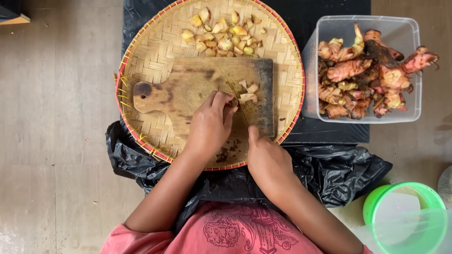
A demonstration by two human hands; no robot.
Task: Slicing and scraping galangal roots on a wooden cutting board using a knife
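While my left hand pinned a small root piece on the wooden cutting board, fingers curled tight over it, my right hand was closed around the handle of a cleaver, index finger laid along the spine. Blade sat just right of my left fingertips, edge against the piece. Cut chunks lay just past my left fingertips, touching the blade's flat. Bigger heap of chopped pieces sat well beyond both hands, at the far side of the woven bamboo tray.

Judgement: root piece was stiff, fibrous, light, and small enough to roll. Best held from above, knuckles forward, fingertips tucked back. Cut faces likely damp, so slippery.

Whole knobbly roots filled a clear plastic tub out past my right hand. Black plastic sheet lay under my wrists. Green container sat near my right elbow.
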